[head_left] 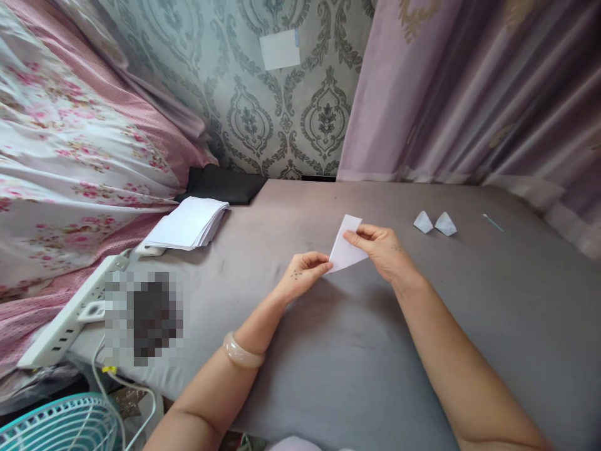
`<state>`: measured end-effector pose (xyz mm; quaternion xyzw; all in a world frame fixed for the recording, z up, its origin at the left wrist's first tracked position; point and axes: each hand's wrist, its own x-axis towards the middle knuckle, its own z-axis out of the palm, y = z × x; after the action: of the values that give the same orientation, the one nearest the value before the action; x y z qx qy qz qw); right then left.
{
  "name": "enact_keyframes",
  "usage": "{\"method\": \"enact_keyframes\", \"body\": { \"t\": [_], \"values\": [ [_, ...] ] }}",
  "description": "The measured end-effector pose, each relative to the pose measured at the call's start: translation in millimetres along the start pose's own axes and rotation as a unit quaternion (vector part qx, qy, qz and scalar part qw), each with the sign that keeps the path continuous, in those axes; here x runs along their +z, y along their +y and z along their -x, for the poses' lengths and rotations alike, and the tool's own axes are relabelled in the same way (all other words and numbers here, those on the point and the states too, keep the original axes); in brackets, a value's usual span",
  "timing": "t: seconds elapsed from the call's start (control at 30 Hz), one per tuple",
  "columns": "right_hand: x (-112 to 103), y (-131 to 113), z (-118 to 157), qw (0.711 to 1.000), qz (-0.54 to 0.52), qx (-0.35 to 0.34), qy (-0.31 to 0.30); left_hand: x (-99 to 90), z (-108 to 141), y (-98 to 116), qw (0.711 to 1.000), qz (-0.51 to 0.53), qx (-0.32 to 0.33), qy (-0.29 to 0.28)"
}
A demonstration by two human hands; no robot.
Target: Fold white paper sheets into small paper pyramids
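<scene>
A folded sheet of white paper is held up between my two hands, over the grey cloth surface. My left hand pinches its lower left corner between thumb and fingers. On the right edge, my right hand grips the paper with the thumb on top and the fingers partly behind it. The paper has a straight left edge and tapers toward the bottom. Two small folded paper pieces stand side by side to the right of my right hand.
A stack of white paper lies at the left, before a black folded item. A white power strip with cables runs along the left edge, above a turquoise fan. A cotton swab rests at far right. Curtains hang behind.
</scene>
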<state>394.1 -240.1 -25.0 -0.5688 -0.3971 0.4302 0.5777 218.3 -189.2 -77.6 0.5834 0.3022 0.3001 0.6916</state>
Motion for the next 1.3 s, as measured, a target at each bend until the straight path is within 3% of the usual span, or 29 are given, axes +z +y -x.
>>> {"method": "enact_keyframes", "body": {
  "t": [0.13,0.33,0.5,0.8,0.93,1.0,1.13,1.3],
  "values": [
    [1,1,1,0.998,0.04,-0.037,0.014,2.0,0,2,0.999,0.038,-0.002,0.0],
    [24,-1,14,0.987,0.131,-0.087,-0.03,3.2,-1,12,0.979,0.155,0.096,0.089],
    [42,1,25,0.96,0.237,-0.148,0.012,2.4,0,16,0.963,0.23,0.077,0.12],
    [44,9,25,0.934,0.3,-0.192,0.035,6.9,3,18,0.955,0.263,0.067,0.122],
    [49,12,28,0.882,0.356,-0.29,0.104,5.7,1,19,0.938,0.295,0.072,0.169],
    [52,13,31,0.851,0.398,-0.326,0.106,5.4,1,19,0.935,0.299,0.074,0.178],
    [56,16,34,0.805,0.462,-0.359,0.091,6.8,1,18,0.939,0.281,0.081,0.182],
    [56,20,34,0.771,0.512,-0.366,0.098,10.2,3,16,0.949,0.244,0.103,0.174]
  ]
}}
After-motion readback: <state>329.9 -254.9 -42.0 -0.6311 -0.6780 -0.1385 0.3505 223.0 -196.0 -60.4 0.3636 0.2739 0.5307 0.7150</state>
